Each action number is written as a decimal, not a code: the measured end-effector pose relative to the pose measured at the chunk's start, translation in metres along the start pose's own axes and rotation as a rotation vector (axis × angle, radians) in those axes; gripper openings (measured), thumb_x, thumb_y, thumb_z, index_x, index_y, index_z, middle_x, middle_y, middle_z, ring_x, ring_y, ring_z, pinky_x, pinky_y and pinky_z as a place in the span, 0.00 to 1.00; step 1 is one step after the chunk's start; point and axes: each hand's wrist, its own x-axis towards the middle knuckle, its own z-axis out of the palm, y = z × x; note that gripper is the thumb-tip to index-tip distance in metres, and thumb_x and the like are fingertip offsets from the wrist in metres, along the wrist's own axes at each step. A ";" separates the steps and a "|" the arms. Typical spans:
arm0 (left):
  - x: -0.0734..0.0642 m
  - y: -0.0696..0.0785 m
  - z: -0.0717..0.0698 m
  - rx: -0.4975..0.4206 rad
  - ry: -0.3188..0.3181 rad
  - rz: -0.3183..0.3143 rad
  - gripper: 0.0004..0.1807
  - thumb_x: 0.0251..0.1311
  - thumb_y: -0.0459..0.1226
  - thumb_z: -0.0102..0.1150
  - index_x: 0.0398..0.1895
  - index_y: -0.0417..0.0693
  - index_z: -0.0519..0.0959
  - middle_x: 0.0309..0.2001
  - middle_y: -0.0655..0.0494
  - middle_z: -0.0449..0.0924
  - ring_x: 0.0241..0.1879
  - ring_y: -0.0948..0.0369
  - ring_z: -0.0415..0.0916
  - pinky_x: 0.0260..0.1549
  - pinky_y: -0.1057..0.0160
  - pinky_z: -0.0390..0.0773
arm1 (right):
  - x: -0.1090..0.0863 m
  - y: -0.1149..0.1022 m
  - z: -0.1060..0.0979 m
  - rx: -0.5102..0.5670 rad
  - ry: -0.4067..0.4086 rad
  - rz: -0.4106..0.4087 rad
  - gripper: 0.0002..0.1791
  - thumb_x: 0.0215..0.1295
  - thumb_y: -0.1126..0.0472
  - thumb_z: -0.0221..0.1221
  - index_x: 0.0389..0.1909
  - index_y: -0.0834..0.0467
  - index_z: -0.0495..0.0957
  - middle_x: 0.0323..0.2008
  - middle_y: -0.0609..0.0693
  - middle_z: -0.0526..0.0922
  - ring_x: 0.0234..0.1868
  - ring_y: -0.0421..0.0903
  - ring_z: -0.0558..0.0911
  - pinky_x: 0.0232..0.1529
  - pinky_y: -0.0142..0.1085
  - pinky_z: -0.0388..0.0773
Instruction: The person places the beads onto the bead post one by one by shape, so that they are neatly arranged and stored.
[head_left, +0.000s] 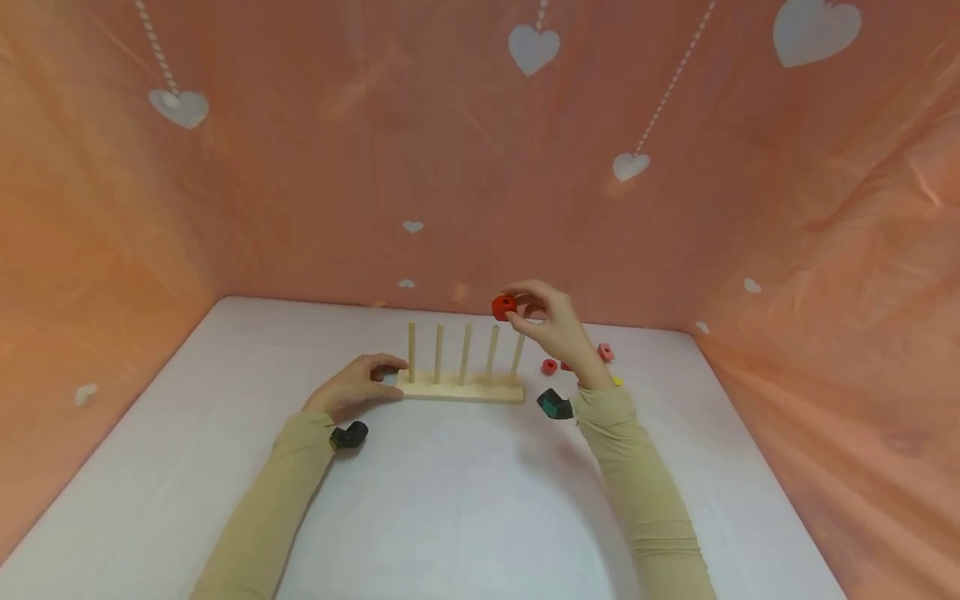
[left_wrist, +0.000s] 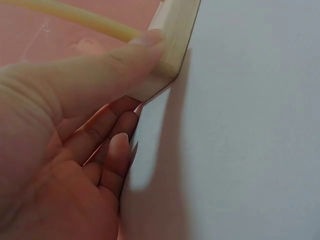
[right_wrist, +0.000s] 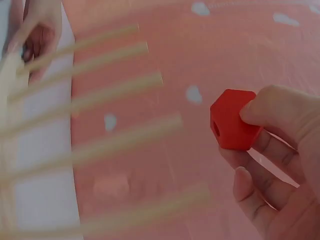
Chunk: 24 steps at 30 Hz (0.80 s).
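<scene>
**Fingers [right_wrist: 244,184] grasp the red bead [head_left: 504,308] near the peg tops**

We find the right hand [head_left: 557,327] pinching the bead between its thumb and fingers, off the bench [head_left: 420,508]. From the head view it stands close to the tip of the fourth of the pegs [head_left: 465,354] counted from the left, though we cannot tell whether it is directly over that peg or nearer to us. The left hand [head_left: 356,388] grips the left end of the wooden peg stand [head_left: 480,392], its thumb on the near edge and a finger at the far side. That base sits on the bench, and the pegs carry nothing that we can see; the right-hand fingers partly cover the last one.

Beyond the right wrist we make out a small red ring [head_left: 549,367], a pink block [head_left: 606,352] and a bit of something yellow [head_left: 618,381], partly hidden by the sleeve [head_left: 637,483].

We judge the step in hand to be lining the bead up for a peg, not yet threaded. Its hole shows on the upper face from the head and on the base-facing side from the right wrist, so it seems to run roughly along the pegs. The next move, as we read it, calls for centring that hole over one tip, lowering straight and letting go, while the left hand steadies the base.
</scene>
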 end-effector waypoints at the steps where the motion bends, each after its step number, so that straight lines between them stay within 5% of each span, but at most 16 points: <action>1: 0.001 0.000 -0.001 0.004 -0.002 0.007 0.30 0.53 0.35 0.70 0.59 0.34 0.73 0.60 0.39 0.71 0.59 0.45 0.64 0.60 0.46 0.62 | 0.003 -0.008 0.005 0.007 -0.012 -0.012 0.19 0.59 0.75 0.60 0.52 0.69 0.76 0.46 0.64 0.79 0.39 0.56 0.78 0.42 0.32 0.76; 8: 0.002 0.001 -0.001 0.021 -0.001 -0.017 0.29 0.52 0.35 0.71 0.58 0.36 0.74 0.59 0.41 0.72 0.57 0.48 0.66 0.58 0.50 0.64 | 0.021 -0.032 0.039 0.032 -0.058 -0.068 0.16 0.59 0.76 0.60 0.49 0.72 0.77 0.45 0.64 0.79 0.38 0.55 0.76 0.43 0.37 0.78; 13: 0.001 0.003 0.000 0.020 0.018 -0.063 0.29 0.52 0.36 0.71 0.58 0.38 0.74 0.59 0.44 0.72 0.56 0.48 0.67 0.58 0.49 0.64 | 0.032 -0.015 0.070 0.053 -0.041 -0.107 0.17 0.59 0.75 0.61 0.50 0.70 0.78 0.46 0.62 0.79 0.41 0.54 0.79 0.46 0.44 0.78; 24: 0.000 0.005 -0.001 -0.004 -0.016 -0.064 0.30 0.53 0.35 0.69 0.59 0.36 0.72 0.59 0.41 0.71 0.60 0.45 0.65 0.61 0.46 0.61 | 0.040 -0.007 0.113 -0.019 0.036 -0.161 0.17 0.61 0.73 0.61 0.51 0.66 0.78 0.45 0.57 0.79 0.44 0.47 0.81 0.47 0.34 0.78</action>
